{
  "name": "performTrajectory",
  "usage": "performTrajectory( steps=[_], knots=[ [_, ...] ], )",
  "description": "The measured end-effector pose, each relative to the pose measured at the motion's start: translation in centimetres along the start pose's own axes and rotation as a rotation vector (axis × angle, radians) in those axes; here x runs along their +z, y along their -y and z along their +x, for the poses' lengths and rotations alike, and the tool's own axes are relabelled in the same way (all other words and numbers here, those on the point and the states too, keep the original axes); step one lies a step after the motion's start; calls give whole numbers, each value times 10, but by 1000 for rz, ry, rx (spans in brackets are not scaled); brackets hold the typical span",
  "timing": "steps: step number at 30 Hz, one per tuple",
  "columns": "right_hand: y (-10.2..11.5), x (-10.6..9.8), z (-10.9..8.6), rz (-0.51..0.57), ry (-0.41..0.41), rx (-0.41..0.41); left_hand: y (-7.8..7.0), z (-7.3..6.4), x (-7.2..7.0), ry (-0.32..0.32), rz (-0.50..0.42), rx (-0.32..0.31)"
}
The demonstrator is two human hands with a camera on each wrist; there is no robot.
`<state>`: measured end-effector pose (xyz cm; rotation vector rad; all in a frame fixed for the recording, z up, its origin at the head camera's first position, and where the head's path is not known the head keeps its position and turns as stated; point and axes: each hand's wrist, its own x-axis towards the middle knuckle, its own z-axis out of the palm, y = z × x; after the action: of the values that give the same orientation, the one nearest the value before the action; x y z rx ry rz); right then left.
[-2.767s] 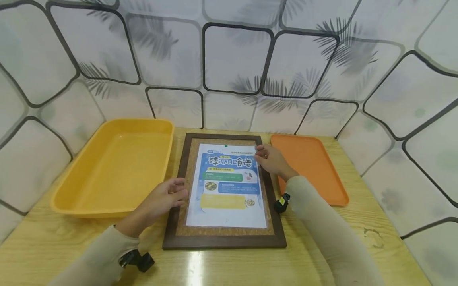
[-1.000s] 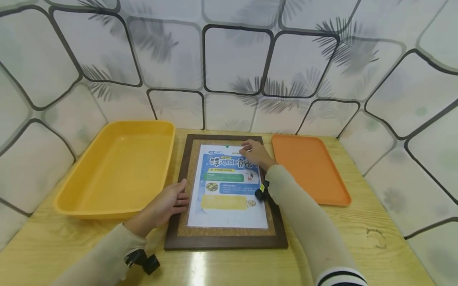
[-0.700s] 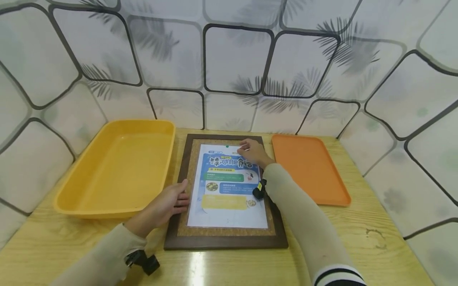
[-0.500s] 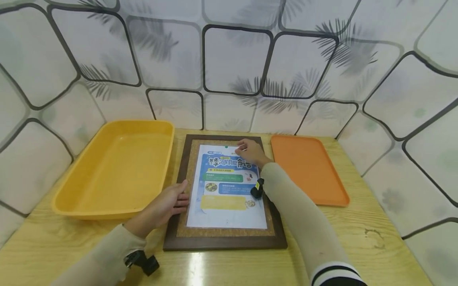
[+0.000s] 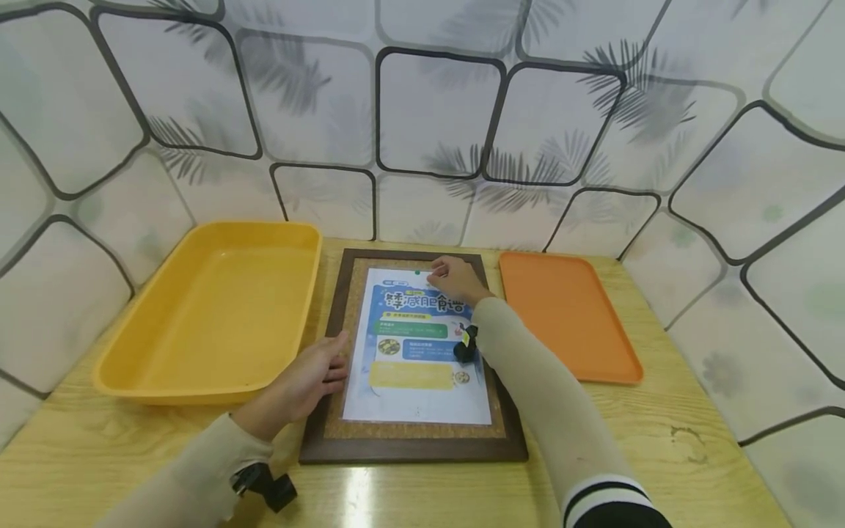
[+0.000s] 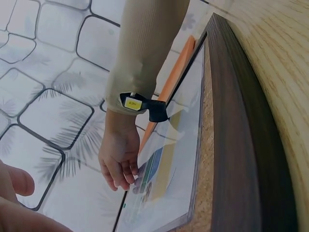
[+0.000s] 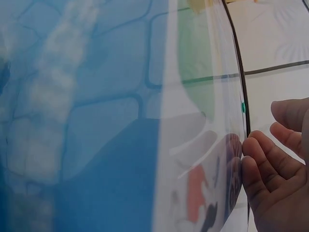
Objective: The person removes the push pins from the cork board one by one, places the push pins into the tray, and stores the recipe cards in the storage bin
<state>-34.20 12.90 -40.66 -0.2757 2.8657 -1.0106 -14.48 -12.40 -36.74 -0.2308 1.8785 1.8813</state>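
Note:
A cork board with a dark brown frame (image 5: pixel 412 449) lies on the table. On its cork rests a blue and white printed sheet (image 5: pixel 417 402), shiny like plastic film. A small green pin (image 5: pixel 417 272) sits at the sheet's top middle. My right hand (image 5: pixel 461 281) is over the sheet's upper right, just right of the pin. In the right wrist view its fingertips (image 7: pixel 251 166) touch the sheet, with the thumb held apart. My left hand (image 5: pixel 302 383) is at the frame's left side, its fingers extended. Only part of that hand (image 6: pixel 21 203) enters the left wrist view.
A deep yellow tray (image 5: pixel 218 315) stands left of the board. A flat orange tray (image 5: pixel 568 312) lies to its right. Patterned walls (image 5: pixel 436 110) close off the back and sides of the wooden table (image 5: pixel 660 455).
My right hand has travelled left from the frame's right side, along the sheet's top toward the pin. The left hand has settled at the frame's left side and barely moved since.

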Motion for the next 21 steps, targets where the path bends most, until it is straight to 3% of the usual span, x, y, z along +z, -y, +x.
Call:
performTrajectory(
  steps=[9, 21],
  knots=[
    [4, 4, 12, -60, 22, -31, -1, 2, -2, -14, 9, -12],
    [2, 9, 26, -40, 42, -59, -3, 6, 0, -21, -63, -18]
  ],
)
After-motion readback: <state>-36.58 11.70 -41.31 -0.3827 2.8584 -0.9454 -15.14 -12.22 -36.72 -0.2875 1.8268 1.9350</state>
